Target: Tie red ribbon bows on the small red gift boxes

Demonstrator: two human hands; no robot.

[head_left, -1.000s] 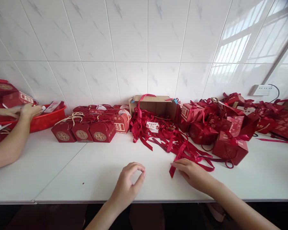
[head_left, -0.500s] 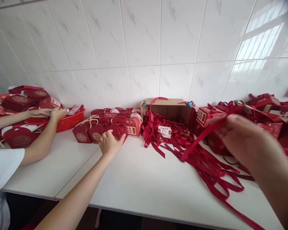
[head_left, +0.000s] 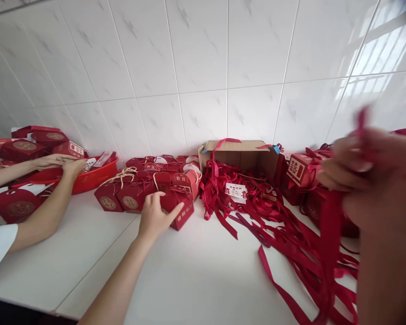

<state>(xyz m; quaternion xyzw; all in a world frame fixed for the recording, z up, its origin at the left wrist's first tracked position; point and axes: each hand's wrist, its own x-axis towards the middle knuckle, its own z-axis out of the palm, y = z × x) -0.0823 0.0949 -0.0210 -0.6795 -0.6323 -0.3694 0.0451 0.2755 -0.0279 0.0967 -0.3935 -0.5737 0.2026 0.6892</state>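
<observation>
My left hand [head_left: 156, 215] grips a small dark red gift box [head_left: 182, 210] at the front of a group of boxes, its fingers behind it and the thumb on the near side. This box is turned at an angle to its neighbours [head_left: 131, 197], which carry round gold emblems. My right hand [head_left: 352, 167], blurred and close to the camera, is closed on a red ribbon [head_left: 329, 243]. A short end sticks up above the fist and a long length hangs down. Beyond it a heap of loose red ribbons [head_left: 257, 198] spills from a cardboard box [head_left: 240, 145].
At the left a co-worker's hands [head_left: 62, 164] work at a red plastic basin [head_left: 96, 176] surrounded by more red boxes [head_left: 27, 151]. Ribbon-tied boxes [head_left: 301, 168] stand at the right. A white card [head_left: 236, 191] lies on the ribbons. A tiled wall [head_left: 203, 54] backs the white table [head_left: 196, 275].
My left hand has shifted a gift box out of its row and turned it. The right hand has come up and nearer with the ribbon, drawing it away from the heap.
</observation>
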